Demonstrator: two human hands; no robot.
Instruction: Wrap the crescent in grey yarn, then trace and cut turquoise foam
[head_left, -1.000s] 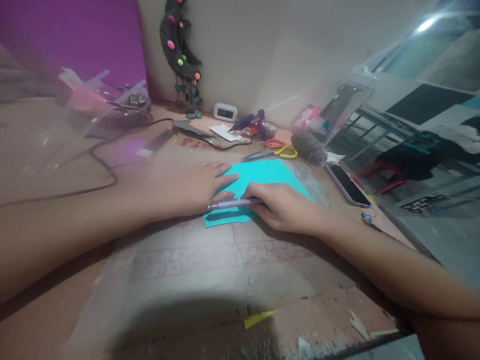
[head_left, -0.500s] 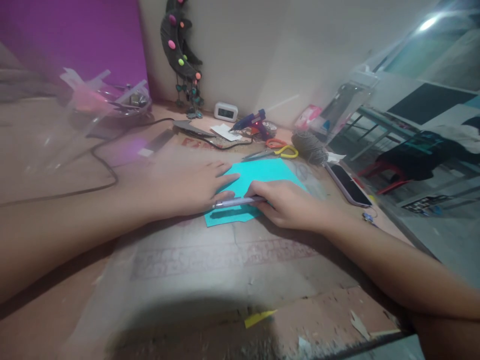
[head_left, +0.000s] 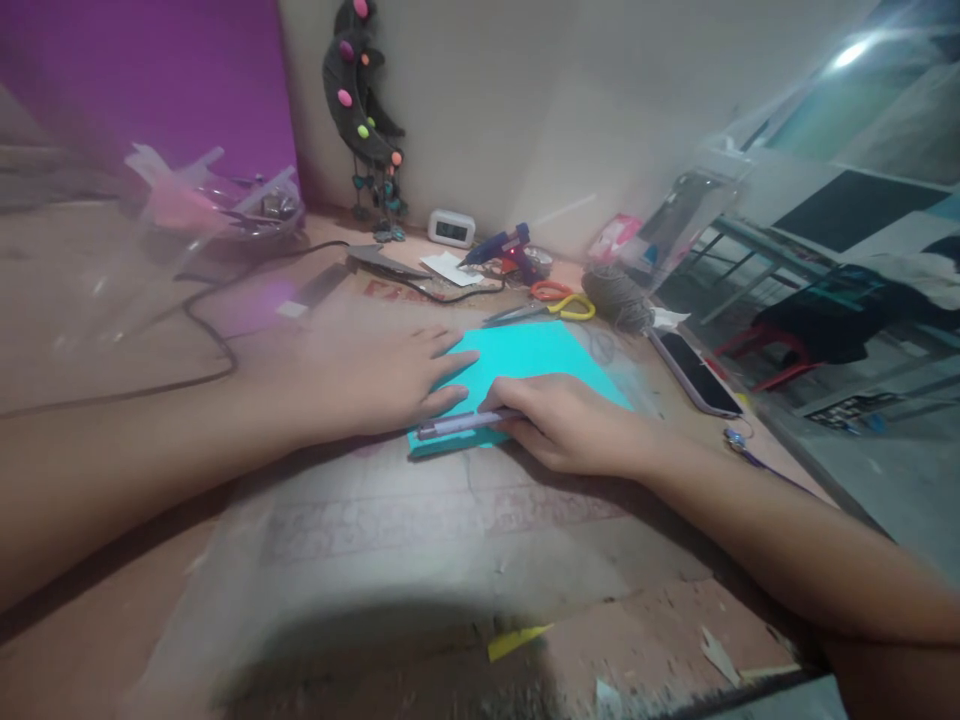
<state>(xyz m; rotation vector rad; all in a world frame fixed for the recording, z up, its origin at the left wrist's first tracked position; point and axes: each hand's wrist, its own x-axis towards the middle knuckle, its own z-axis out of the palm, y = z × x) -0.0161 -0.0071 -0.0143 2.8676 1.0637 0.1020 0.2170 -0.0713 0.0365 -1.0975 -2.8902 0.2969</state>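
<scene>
A turquoise sheet of paper (head_left: 532,350) lies on the table under both hands. My left hand (head_left: 409,375) is laid flat with its fingers spread, the fingertips over the sheet's left side. In my right hand (head_left: 555,420) is a pale purple pen (head_left: 457,424), gripped between thumb and fingers. The pen lies low across the near part of the sheet, pointing left toward my left thumb. Its far tip is close to the sheet's near left corner; whether it touches the paper I cannot tell.
Behind the sheet are scissors (head_left: 574,307) with yellow and orange handles, a blue glue gun (head_left: 510,247), a white digital clock (head_left: 451,228) and grey yarn (head_left: 619,297). A phone (head_left: 694,372) lies near the right edge. A dark cable (head_left: 225,345) runs along the left; a yellow scrap (head_left: 517,641) lies in front.
My right hand has moved slightly toward me and left with the pen. The pen now sits nearer the sheet's front edge. My left hand stays flat in place.
</scene>
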